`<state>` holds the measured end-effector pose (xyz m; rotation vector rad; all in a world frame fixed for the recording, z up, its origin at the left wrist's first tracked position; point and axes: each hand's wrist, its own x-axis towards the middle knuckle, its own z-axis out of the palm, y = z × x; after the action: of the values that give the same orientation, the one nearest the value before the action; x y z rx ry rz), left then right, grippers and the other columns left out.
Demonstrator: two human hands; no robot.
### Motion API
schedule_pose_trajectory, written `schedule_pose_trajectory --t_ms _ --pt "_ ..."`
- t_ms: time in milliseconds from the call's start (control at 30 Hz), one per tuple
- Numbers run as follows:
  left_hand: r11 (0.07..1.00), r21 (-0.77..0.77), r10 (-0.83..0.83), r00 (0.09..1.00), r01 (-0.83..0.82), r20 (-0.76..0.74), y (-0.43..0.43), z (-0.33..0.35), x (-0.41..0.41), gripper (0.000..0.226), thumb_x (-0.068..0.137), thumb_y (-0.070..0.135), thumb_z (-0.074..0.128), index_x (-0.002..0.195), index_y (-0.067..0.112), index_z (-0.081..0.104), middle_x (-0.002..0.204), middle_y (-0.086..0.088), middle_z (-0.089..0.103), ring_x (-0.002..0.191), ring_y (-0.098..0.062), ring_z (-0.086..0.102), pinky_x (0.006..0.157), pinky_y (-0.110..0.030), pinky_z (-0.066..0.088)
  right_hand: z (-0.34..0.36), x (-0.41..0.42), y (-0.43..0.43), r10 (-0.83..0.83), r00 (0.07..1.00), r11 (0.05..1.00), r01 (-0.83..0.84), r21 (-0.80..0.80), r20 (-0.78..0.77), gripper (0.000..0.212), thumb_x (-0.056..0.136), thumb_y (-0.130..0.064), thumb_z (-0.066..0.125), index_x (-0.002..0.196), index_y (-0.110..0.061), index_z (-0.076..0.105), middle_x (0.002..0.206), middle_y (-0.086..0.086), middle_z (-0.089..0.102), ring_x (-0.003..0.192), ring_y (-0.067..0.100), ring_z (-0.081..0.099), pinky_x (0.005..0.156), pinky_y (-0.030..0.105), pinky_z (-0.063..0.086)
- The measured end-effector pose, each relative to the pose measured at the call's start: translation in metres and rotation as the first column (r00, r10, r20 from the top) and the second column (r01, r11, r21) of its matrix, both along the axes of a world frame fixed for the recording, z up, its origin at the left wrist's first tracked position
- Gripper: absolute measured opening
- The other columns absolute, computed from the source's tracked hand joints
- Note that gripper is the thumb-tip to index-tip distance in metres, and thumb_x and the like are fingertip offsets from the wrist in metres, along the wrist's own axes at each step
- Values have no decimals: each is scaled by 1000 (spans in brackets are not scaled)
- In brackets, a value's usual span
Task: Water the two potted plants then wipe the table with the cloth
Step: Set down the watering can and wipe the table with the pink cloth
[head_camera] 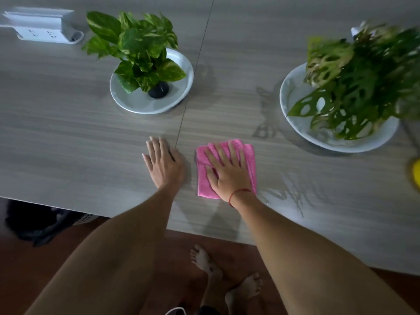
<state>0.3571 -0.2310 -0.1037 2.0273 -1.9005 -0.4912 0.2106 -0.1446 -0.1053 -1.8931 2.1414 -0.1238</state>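
Right hand [227,172] flat on pink cloth [248,155] (no readable writing).

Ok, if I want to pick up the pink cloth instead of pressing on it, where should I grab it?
Probably the far edge of the cloth, from above. It lies folded flat on the table under the right hand, and its layered edges fan out just past the fingertips, so curling the fingers there should pinch all the folds together.
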Motion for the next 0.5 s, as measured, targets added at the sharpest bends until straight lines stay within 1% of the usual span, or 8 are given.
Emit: schedule_pose_trajectory --t_ms 67,133,200,233,333,400,467,500 --pt "998 2 -65 998 65 -15 17 1 -19 52 102 27 30 153 17 25 162 -5 14 150 -20 3 120 -43 -6 -1 -22 22 -89 996 996 88 -17 -13 55 97 -49 11 150 -36 13 160 -6 14 149 30 2 119 46 -6" --pt "996 25 -90 996 90 18 31 -1 -28 53 102 29 30 153 21 24 162 -3 12 151 -19 2 120 -44 -6 0 -46 40 -190 982 981 190 -34 -12 57 95 -50 10 150 -36 19 159 -6 18 148 32 7 119 48 -2" --pt "995 16 -101 993 100 62 40 -4 -29 53 102 33 27 154 22 20 163 -3 10 151 -18 0 121 -44 -5 0 -65 48 -253 967 967 252 -22 -32 56 95 -50 9 150 -38 15 160 -8 14 148 34 4 121 51 0" --pt "994 10 -108 991 107 75 42 -5 -29 54 103 34 26 154 22 18 163 -3 9 151 -18 0 121 -44 -5 0 -70 48 -272 961 962 272 -2 -50 55 96 -50 9 150 -39 10 161 -8 8 148 34 1 121 52 0" --pt "995 -18 -94 992 96 83 42 -9 -30 55 101 35 24 154 23 19 163 -1 10 151 -18 0 121 -43 -5 -6 -64 33 -344 934 938 347 16 -94 54 100 -50 13 150 -38 -1 161 -7 -4 147 37 -6 119 54 -7" --pt "996 -25 -85 993 87 79 41 -11 -32 55 101 35 25 154 23 20 163 -2 11 151 -18 0 121 -44 -5 -9 -52 15 -371 925 928 372 0 -77 55 100 -50 15 151 -36 1 161 -3 -3 147 39 -7 117 56 -9" --pt "995 -22 -97 992 99 86 42 -10 -31 55 101 35 24 155 23 19 163 -2 9 151 -18 -1 121 -43 -6 -10 -39 -1 -345 936 938 344 -39 -67 55 99 -50 17 151 -34 8 161 0 3 146 41 -4 116 59 -7" --pt "994 -20 -105 990 108 90 42 -10 -30 55 101 35 23 155 23 18 163 -2 8 150 -18 -2 121 -43 -6 -10 -33 -5 -320 945 947 318 -45 -67 55 99 -50 17 151 -34 9 161 0 3 146 42 -4 117 60 -6"
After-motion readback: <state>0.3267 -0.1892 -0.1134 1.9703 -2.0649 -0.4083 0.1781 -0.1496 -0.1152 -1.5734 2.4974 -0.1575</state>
